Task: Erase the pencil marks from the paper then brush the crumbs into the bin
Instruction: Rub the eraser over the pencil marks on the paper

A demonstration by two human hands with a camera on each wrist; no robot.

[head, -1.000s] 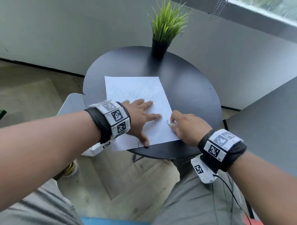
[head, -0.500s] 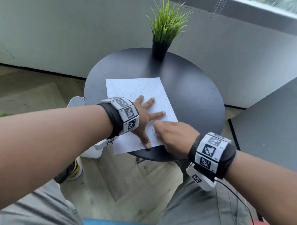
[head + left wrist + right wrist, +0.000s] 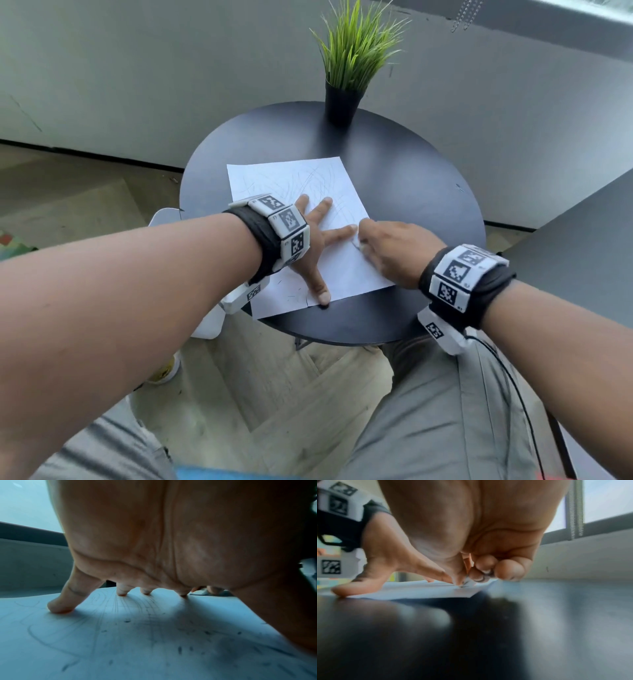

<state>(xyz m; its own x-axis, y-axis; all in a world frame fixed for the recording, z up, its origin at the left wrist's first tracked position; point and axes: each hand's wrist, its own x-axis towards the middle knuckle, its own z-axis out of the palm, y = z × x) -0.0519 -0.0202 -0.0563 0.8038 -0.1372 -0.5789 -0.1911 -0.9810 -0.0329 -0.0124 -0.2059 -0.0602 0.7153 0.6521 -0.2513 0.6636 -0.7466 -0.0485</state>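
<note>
A white paper (image 3: 294, 181) with faint pencil scribbles lies on the round black table (image 3: 411, 178). My left hand (image 3: 317, 240) presses flat on it with the fingers spread; the left wrist view shows the fingertips (image 3: 59, 607) on the sheet (image 3: 120, 642) and dark crumbs (image 3: 127, 621) under the palm. My right hand (image 3: 364, 241) is at the paper's right edge, just beside the left index fingertip. It pinches a small white eraser (image 3: 468, 582) whose tip touches the paper (image 3: 419, 589). The other right fingers are curled in.
A potted grass plant (image 3: 346, 68) stands at the table's far edge. A white bin (image 3: 209, 322) sits on the floor under the table's left side, mostly behind my left arm. A grey surface (image 3: 582, 240) lies to the right. My knees are below the table's near edge.
The right hand slid left onto the lower middle of the sheet, then back out to its right edge, further up. The left hand stayed pressed on the paper.
</note>
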